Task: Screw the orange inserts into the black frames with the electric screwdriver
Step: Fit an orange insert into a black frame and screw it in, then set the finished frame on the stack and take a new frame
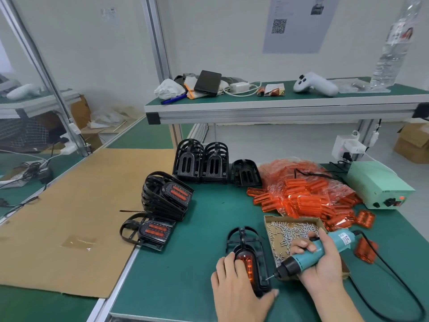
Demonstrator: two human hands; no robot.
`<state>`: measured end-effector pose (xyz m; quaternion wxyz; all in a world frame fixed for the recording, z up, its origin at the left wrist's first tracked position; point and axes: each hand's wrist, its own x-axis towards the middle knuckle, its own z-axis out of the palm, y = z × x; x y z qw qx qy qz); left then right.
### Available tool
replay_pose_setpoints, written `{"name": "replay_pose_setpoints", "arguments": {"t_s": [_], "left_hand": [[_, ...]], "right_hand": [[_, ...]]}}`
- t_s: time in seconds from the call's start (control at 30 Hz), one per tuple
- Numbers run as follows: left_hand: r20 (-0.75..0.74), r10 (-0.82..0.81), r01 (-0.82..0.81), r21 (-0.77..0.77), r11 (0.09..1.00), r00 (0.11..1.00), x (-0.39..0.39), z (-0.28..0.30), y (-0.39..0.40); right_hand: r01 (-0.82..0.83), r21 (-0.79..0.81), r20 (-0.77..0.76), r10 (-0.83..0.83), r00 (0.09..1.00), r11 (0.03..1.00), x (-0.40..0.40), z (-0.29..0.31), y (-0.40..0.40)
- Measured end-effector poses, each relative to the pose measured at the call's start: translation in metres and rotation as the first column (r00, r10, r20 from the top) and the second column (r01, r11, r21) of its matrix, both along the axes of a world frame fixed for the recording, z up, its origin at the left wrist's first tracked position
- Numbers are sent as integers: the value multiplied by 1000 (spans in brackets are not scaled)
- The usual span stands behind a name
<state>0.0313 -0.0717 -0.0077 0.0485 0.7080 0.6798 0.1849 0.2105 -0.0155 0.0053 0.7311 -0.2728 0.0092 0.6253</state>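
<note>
A black frame (243, 238) with an orange insert (248, 266) seated in it lies on the green mat near the front edge. My left hand (234, 289) grips its near end, thumb along the right side. My right hand (322, 263) holds the teal electric screwdriver (308, 256), its bit touching the frame's right edge. A cardboard tray of screws (292, 231) sits just behind my right hand. Loose orange inserts (306, 201) spill from a plastic bag at the right.
Frames fitted with inserts are stacked (167, 196) and one lies flat (151, 231) at the left. Empty black frames (202, 163) stand at the back. A green power supply box (380, 187) sits at the right; its black cable (390, 293) loops by my right arm. Cardboard sheet (69, 217) at left.
</note>
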Motion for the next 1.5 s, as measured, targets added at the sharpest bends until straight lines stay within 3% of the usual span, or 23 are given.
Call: {"name": "replay_pose_setpoints", "arguments": {"t_s": [0.13, 0.27, 0.47, 0.63, 0.93, 1.07, 1.23, 1.5], "left_hand": [[117, 48, -51, 26, 998, 992, 6, 3, 1], [352, 58, -103, 110, 989, 934, -15, 7, -5], [583, 220, -262, -13, 965, 782, -59, 28, 1], [569, 332, -346, -86, 934, 753, -89, 40, 14], [216, 322, -238, -341, 910, 922, -135, 49, 45], [222, 299, -190, -406, 894, 928, -144, 44, 43], [431, 361, -151, -448, 881, 827, -143, 38, 30], [686, 498, -421, -296, 857, 531, -182, 37, 24]], "right_hand": [[8, -1, -26, -8, 1000, 1000, 0, 2, 0], [-11, 8, -14, 11, 1000, 1000, 0, 0, -1], [-6, -6, -2, 6, 1000, 1000, 1, -4, 3], [-4, -4, -2, 4, 1000, 1000, 0, -4, 3], [-5, 9, -8, 5, 1000, 1000, -2, -3, 0], [-3, 1, 18, 3, 1000, 1000, -4, -1, 0], [1, -21, 30, 0, 1000, 1000, -7, 0, 3], [-27, -8, 77, 27, 997, 1000, -10, 3, 3]]}}
